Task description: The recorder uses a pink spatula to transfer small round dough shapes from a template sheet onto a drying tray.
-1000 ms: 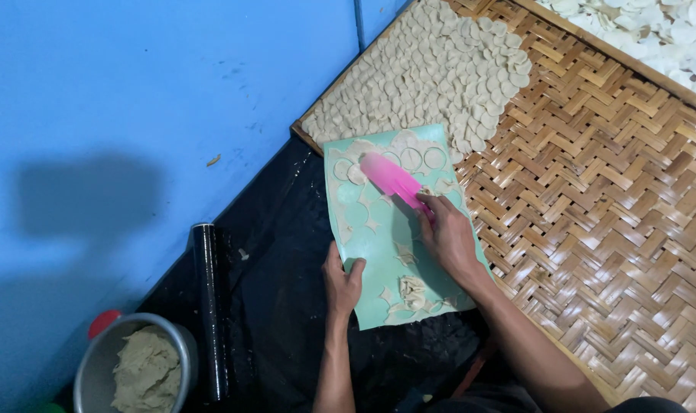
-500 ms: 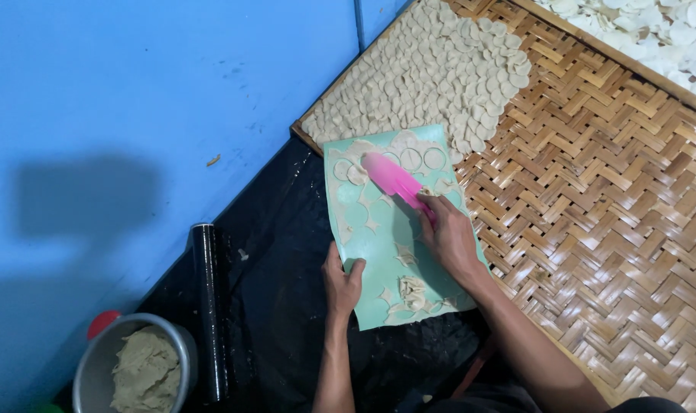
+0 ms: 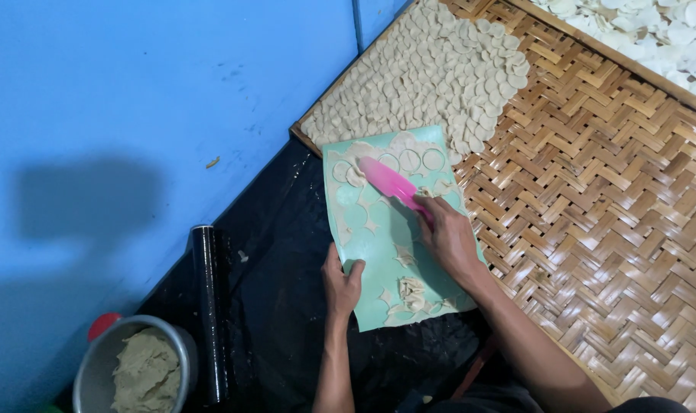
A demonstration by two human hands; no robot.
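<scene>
- The right hand (image 3: 449,239) is clamped on the handle of a pink scraper (image 3: 392,183), whose blade lies flat on the upper part of a mint-green cutting mat (image 3: 378,229), near the mat's top edge.
- The left hand (image 3: 342,284) presses on the mat's left edge, close to its lower left corner, thumb on top; the fingers look curled over the edge, gripping only the mat.
- The two hands are apart, with bare green mat between them.
- The mat lies tilted, its left half over black plastic sheeting (image 3: 279,306) and its right edge overlapping the woven bamboo tray (image 3: 608,229).
- On the mat: thin dough with round cut-outs (image 3: 410,160) along the top edge, and a heap of dough scraps (image 3: 414,294) near the bottom edge.
- The bamboo tray's upper left corner is packed with small pale dough discs (image 3: 432,76); its middle and right stretch are bare weave.
- A second tray at the upper right corner holds whiter discs (image 3: 654,30).
- A black roll (image 3: 209,306) lies on the sheeting's left edge, just beside a metal bowl (image 3: 88,375) filled with greyish-tan dough (image 3: 145,375).
- A red cap (image 3: 102,324) peeks out behind the bowl, against the blue floor (image 3: 134,99).
</scene>
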